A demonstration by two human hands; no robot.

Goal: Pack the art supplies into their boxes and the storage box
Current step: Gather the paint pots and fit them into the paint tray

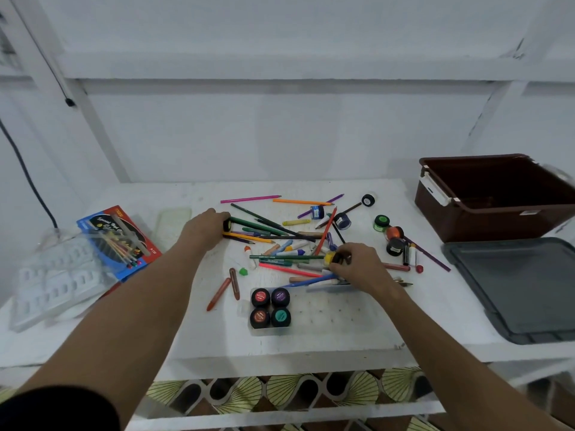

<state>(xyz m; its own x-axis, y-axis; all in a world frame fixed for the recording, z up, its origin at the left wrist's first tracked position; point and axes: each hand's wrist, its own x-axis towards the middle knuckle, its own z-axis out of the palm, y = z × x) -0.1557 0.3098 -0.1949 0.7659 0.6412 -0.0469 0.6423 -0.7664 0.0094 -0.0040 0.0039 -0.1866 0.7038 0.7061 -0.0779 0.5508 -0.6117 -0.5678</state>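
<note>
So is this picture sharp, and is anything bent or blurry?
Head view: wide-angle lens bends the shelf beams and the brown storage box; light is soft and even, shadows faint; the paint jars near the middle look fairly sharp, while the pencil box and the edges look softer.

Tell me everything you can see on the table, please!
paint pots in tray: four, black lids with red, purple, orange, teal labels, near middle.
loose paint pots: several, green, orange, blue, black, right of the pile.
pencils and crayons: many, mixed colours, heaped in the middle.
pencil box: one, blue and red, left.
clear trays: white-clear, far left.
storage box: one, brown, far right.
lid: one, grey, in front of the storage box.
table: one, white.
left hand: holds a yellow-labelled pot.
right hand: grips a yellow pot.
</note>
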